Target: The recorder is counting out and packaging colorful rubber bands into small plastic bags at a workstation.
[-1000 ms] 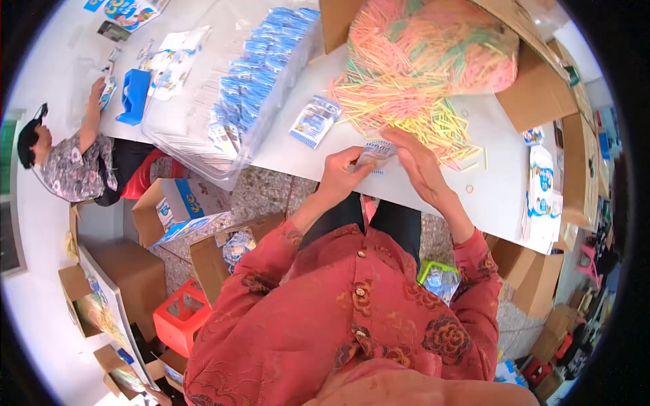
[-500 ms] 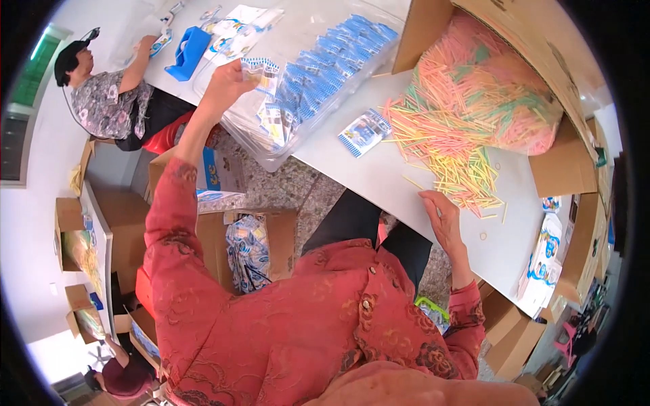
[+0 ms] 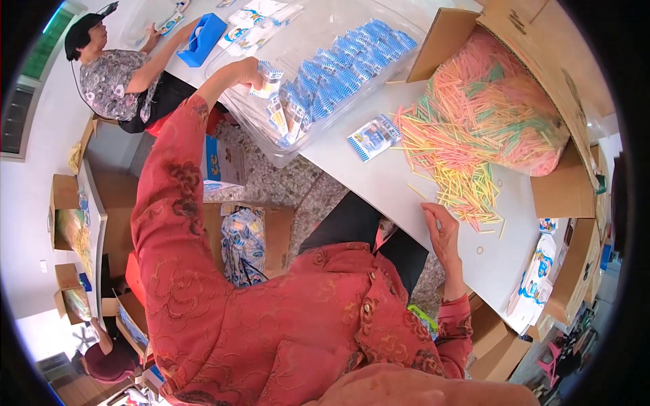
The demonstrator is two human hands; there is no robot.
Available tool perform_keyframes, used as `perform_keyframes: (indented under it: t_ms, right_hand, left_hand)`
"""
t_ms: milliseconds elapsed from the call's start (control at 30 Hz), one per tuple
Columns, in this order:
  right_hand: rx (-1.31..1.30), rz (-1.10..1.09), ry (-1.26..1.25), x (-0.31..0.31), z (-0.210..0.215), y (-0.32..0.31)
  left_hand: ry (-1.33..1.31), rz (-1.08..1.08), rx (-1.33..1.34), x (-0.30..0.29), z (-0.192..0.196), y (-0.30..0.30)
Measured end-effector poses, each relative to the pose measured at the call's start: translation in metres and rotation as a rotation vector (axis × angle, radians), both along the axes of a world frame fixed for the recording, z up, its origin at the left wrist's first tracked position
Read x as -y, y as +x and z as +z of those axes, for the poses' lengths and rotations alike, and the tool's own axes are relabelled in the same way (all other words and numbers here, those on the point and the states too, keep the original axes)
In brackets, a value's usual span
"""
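My left hand (image 3: 245, 73) pinches a small blue-and-white packet (image 3: 271, 76) over the near-left corner of a clear plastic tray (image 3: 281, 154). Packets of the same kind (image 3: 345, 64) lie in rows inside that tray, and several stand tilted just below my hand. At the table's front edge rests my right hand (image 3: 443, 233), holding nothing, its fingers loosely stretched and slightly bent. Nearest to it is a pile of thin pink, yellow and green sticks (image 3: 467, 193). One flat blue-and-white packet (image 3: 374, 137) lies on the table between tray and sticks.
A cardboard box (image 3: 562, 183) on its side holds a clear bag of sticks (image 3: 501, 101). Beyond the tray stands a blue tape dispenser (image 3: 203, 42), near a seated person (image 3: 122, 81) at work. Below the table, an open carton (image 3: 274, 233) holds packets. White packaging (image 3: 535, 277) lies at the right.
The view has shifted slightly. My left hand has come a little lower and right, bringing the packet down close to the tilted ones in the tray. My right hand stays at the table edge.
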State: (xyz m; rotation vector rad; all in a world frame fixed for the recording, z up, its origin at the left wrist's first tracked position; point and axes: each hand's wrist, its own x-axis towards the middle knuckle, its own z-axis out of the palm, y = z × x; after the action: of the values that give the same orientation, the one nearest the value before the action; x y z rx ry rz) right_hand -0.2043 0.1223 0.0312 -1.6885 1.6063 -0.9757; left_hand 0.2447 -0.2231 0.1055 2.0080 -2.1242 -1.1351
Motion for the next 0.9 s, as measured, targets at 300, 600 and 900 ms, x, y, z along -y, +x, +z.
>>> perform_keyframes:
  t_ms: [300,600,900]
  right_hand:
    - [-0.005,0.006,-0.016,0.0,-0.002,-0.002]
    - [-0.12,0.092,-0.187,0.038,0.038,0.016]
    - [-0.125,0.49,-0.437,0.165,0.108,0.129]
  left_hand:
    - [0.13,0.008,0.135,-0.009,0.001,-0.007]
    - [0.178,0.017,-0.381,-0.027,0.008,-0.013]
    - [0.175,-0.069,-0.45,-0.053,0.014,-0.023]
